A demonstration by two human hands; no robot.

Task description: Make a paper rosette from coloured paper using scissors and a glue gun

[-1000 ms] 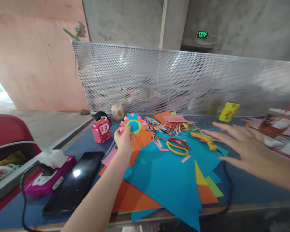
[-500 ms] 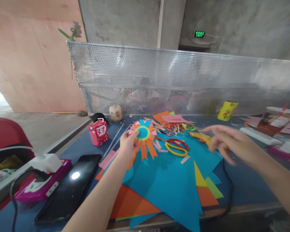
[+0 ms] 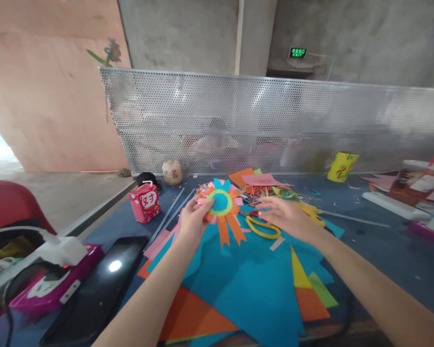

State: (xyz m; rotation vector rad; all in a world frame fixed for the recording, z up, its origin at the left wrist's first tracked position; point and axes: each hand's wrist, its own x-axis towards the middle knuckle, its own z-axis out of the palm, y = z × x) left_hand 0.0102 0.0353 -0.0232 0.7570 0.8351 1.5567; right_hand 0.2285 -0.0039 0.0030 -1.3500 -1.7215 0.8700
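Note:
My left hand [image 3: 195,217] pinches the left edge of a paper rosette [image 3: 221,202], thumb on its front. The rosette has a blue centre, a yellow-green scalloped ring, pink and orange loops, blue points on top and orange tails below. Just right of it, my right hand [image 3: 284,214] hovers with fingers stretched out and holds nothing I can see. Under that hand lie scissors [image 3: 264,229] with red and yellow handles, partly hidden. A yellow glue gun [image 3: 313,212] is behind my right wrist. Blue paper sheets [image 3: 246,274] spread beneath both hands.
A phone [image 3: 97,289], a purple power strip [image 3: 58,284] and a red drink carton [image 3: 144,201] stand at left. Paper scraps [image 3: 264,185] are heaped behind the hands. A yellow roll [image 3: 342,166] and a plastic cup [image 3: 415,185] are at right. A perforated metal screen [image 3: 202,115] borders the back.
My right hand has moved left from beside the glue gun to above the scissors, near the rosette. The rosette, still in my left hand, has shifted slightly right and down.

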